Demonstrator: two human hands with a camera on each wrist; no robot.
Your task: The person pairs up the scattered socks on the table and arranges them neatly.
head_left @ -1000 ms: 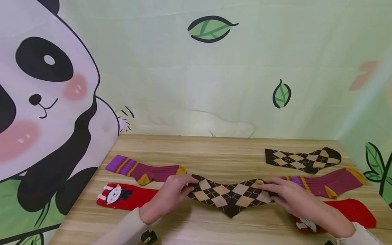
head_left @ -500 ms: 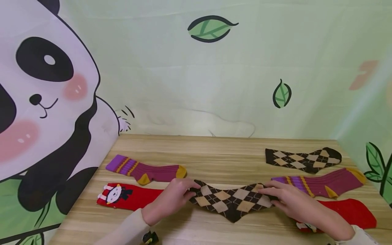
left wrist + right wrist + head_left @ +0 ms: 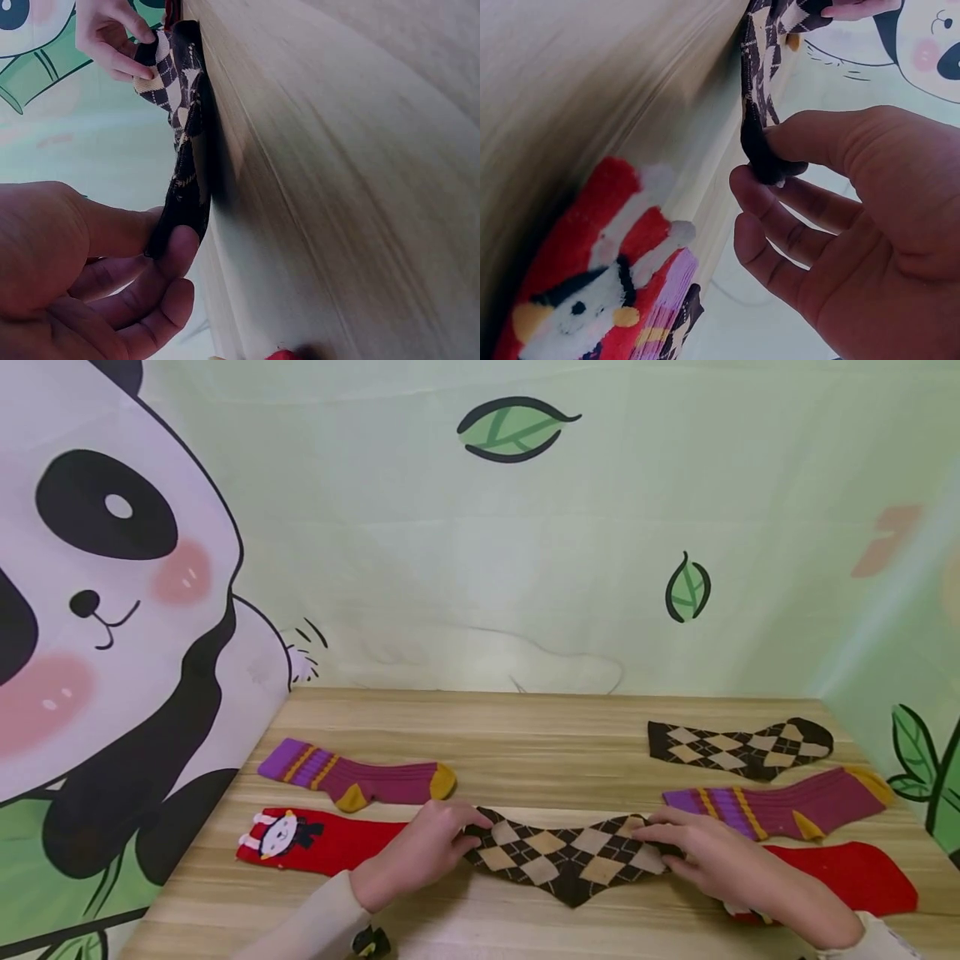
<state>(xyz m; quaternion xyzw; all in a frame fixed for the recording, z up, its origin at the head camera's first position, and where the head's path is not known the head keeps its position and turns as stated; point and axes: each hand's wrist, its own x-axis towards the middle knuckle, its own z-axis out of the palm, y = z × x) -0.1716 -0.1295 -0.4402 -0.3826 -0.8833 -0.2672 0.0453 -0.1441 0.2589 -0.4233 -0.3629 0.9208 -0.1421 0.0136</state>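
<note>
On my feed the held argyle sock (image 3: 573, 860) looks like matt, fine-knit cloth. I see the purple sock (image 3: 817, 808) as thicker ribbed knit, also matt, and the red sock (image 3: 585, 277) as slightly fuzzy fabric. The table (image 3: 480, 743) shows me smooth wood grain with a soft sheen; the backdrop (image 3: 585, 543) looks like smooth, faintly creased printed sheeting.

The argyle sock (image 3: 573, 862) I'm pinching is brownish black with tan and grey diamonds, patterned like the far sock (image 3: 738, 750). Both plum socks (image 3: 405, 783) have mustard heels and toes (mustard stripes too, across their purple cuffs). I see white rabbits on both red socks (image 3: 356, 844).
</note>
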